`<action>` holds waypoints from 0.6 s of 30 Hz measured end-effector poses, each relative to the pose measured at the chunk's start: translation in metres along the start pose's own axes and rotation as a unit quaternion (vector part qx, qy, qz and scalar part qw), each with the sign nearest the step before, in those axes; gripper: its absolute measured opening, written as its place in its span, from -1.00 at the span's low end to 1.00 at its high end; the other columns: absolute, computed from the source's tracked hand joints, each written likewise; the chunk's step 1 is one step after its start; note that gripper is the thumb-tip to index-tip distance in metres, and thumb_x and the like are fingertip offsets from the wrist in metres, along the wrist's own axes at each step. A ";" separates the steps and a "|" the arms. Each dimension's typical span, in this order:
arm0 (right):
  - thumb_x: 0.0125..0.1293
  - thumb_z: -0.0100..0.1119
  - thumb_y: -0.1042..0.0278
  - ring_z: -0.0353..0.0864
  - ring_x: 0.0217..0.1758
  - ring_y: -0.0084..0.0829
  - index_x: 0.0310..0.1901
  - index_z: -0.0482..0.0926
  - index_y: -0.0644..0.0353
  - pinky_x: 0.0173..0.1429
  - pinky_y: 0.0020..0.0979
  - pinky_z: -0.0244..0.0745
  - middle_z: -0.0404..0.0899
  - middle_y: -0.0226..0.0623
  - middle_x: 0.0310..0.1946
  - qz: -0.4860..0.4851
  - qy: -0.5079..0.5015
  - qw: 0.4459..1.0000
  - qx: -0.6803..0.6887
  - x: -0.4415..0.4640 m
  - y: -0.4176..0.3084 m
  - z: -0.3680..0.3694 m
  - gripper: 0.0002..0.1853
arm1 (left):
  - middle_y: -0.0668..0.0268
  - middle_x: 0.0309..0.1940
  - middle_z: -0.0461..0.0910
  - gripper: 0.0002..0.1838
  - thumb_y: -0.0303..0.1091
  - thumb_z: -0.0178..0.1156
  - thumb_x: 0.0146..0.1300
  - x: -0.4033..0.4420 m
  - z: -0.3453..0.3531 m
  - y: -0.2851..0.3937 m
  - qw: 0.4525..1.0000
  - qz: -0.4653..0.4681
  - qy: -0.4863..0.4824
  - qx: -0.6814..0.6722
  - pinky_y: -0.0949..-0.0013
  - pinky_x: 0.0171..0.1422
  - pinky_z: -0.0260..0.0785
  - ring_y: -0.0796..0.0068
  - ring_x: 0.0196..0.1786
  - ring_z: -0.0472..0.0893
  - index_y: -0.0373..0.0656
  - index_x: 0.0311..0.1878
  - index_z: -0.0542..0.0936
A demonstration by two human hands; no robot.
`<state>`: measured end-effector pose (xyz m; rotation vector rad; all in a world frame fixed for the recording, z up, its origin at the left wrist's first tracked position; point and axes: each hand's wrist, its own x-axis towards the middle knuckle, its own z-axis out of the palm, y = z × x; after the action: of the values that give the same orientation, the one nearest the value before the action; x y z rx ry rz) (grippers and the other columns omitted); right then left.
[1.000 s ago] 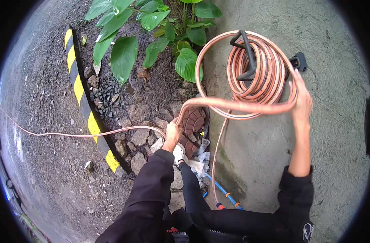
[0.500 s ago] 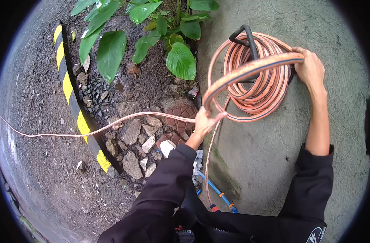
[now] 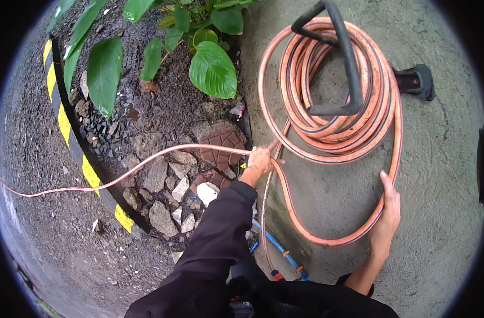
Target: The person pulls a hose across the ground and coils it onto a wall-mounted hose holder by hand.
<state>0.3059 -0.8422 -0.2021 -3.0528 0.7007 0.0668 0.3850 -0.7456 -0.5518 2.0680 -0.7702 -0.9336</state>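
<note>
An orange garden hose (image 3: 377, 124) with a dark blue stripe lies in a thick coil around the black bracket of a wall hose holder (image 3: 353, 69). My left hand (image 3: 260, 160) grips the hose left of the coil, where several lengths cross; the fingers are closed. From there one length runs far off to the left, and another hangs down toward my body. A loose loop sags below the coil between my two hands. My right hand (image 3: 388, 209) has that loop's right side against its palm, thumb side up, with the fingers partly hidden.
Green leafy plants (image 3: 214, 69) grow at the top. Broken stones (image 3: 162, 217) and a yellow-black striped curb strip (image 3: 65, 127) lie to the left. A blue pipe (image 3: 279, 246) with orange bands and a red hose connector (image 3: 277, 275) sit near my body.
My right hand has moved down from beside the coil's top, and the raised loop now hangs below the coil. My left hand keeps its grip. The view has shifted slightly.
</note>
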 end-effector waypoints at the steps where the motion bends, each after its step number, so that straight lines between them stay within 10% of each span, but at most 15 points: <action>1: -0.05 -0.08 0.67 0.44 -0.08 -0.16 0.08 0.35 0.14 0.00 -0.30 0.30 0.43 -0.13 -0.01 0.005 -0.005 1.000 0.000 -0.007 0.002 0.003 -0.45 | 0.05 -0.23 0.51 -0.06 0.16 0.22 -0.15 0.000 0.004 -0.011 0.999 0.004 0.006 0.048 0.25 0.02 0.21 0.15 -0.07 0.48 0.05 0.30 0.06; 6: -0.18 0.06 0.66 0.38 -0.08 -0.08 0.22 0.12 0.10 0.03 -0.20 0.23 0.27 0.01 0.08 -0.048 -0.103 0.988 -0.104 -0.036 -0.017 0.036 -0.21 | 0.21 -0.25 0.50 -0.51 -0.05 0.19 -0.08 -0.048 0.018 -0.088 0.994 0.012 0.016 0.105 0.24 0.04 0.19 0.22 -0.09 0.47 -0.08 -0.07 0.49; 10: -0.11 0.05 0.64 0.34 0.03 -0.05 0.22 0.08 0.09 0.04 -0.23 0.27 0.30 0.01 -0.01 0.108 -0.175 0.951 0.232 -0.048 -0.030 0.097 -0.24 | 0.22 -0.26 0.54 -0.64 -0.05 0.19 -0.10 -0.129 0.049 -0.155 0.989 -0.037 0.035 0.136 0.26 0.06 0.19 0.29 -0.14 0.50 -0.02 -0.24 0.56; 14: 0.01 0.03 0.55 0.41 -0.04 -0.05 0.25 0.02 0.04 -0.04 -0.20 0.34 0.39 -0.05 -0.10 0.064 -0.185 0.945 0.263 -0.045 -0.055 0.178 -0.28 | 0.22 -0.47 0.58 -0.76 -0.12 0.15 -0.06 -0.214 0.016 -0.139 0.980 -0.162 -0.058 0.104 0.21 -0.11 0.35 0.22 -0.27 0.58 -0.02 -0.34 0.56; 18: 0.18 -0.07 0.24 0.53 -0.35 -0.08 0.30 -0.10 -0.03 -0.29 -0.13 0.40 0.52 -0.08 -0.35 0.056 -0.227 0.972 0.036 -0.059 -0.129 0.132 -0.33 | 0.10 -0.59 0.54 -0.66 -0.01 0.04 0.11 -0.254 0.026 -0.146 0.975 -0.207 0.044 0.061 0.15 -0.25 0.37 0.11 -0.42 0.56 -0.12 -0.44 0.52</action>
<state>0.3039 -0.6981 -0.3316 -2.7647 0.8075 0.6977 0.2538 -0.4847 -0.5887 2.4146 -0.3595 -1.0267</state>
